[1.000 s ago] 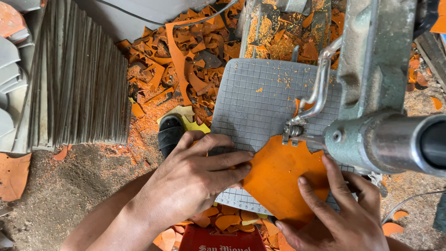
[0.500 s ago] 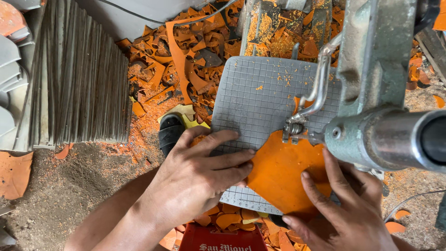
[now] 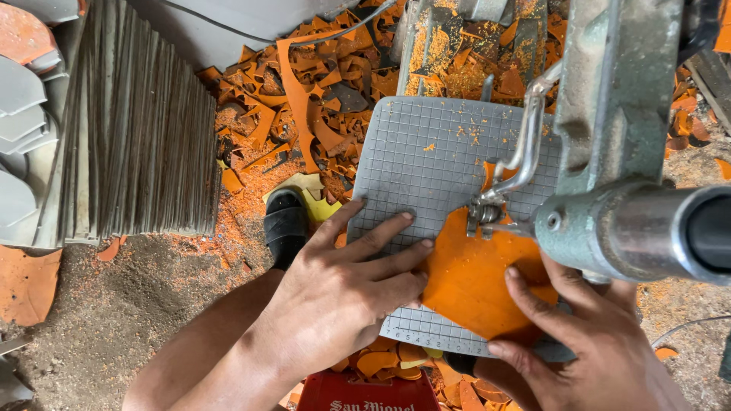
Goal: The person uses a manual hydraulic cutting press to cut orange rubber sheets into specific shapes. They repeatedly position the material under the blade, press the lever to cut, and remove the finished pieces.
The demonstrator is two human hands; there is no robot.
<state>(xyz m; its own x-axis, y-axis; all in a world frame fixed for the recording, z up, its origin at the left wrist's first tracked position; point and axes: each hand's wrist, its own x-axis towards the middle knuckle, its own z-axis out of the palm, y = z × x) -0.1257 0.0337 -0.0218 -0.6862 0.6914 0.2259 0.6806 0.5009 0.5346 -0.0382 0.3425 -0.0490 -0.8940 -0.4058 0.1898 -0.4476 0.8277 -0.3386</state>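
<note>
- The orange sheet point(image 3: 476, 285) lies flat on the grey gridded table point(image 3: 426, 152) of a cutting machine, at the table's near right part.
- The left hand point(image 3: 343, 293) lies palm down on the table, fingers spread and stretched to the right; its fingertips point(image 3: 422, 245) press on the sheet's left edge. It is open and flat, pinning the sheet rather than closing around it.
- The right hand point(image 3: 590, 354) comes in from the near right, fingers pointing far and left. They lie on top of the sheet's right part, also pressing, not pinching. Whether the thumb goes under the sheet cannot be told.
- So the sheet sits between the two hands: left hand on its left, right hand on its near right.
- The metal foot point(image 3: 487, 213) of the machine touches the sheet's far edge, just beyond both sets of fingertips. The cutting point is therefore on the far side of the sheet from the hands.
- The sheet's longer run goes from near right to far left, roughly, with a narrow tip reaching up past the foot.
- Both hands are about equally close to the foot; the left fingertips look slightly nearer.
- The machine arm point(image 3: 632, 228) overhangs the right hand and hides part of the sheet.
- Orange scraps point(image 3: 304, 99) are heaped beyond the table on the far left; a stack of grey sheets point(image 3: 145, 129) stands well to the left.
</note>
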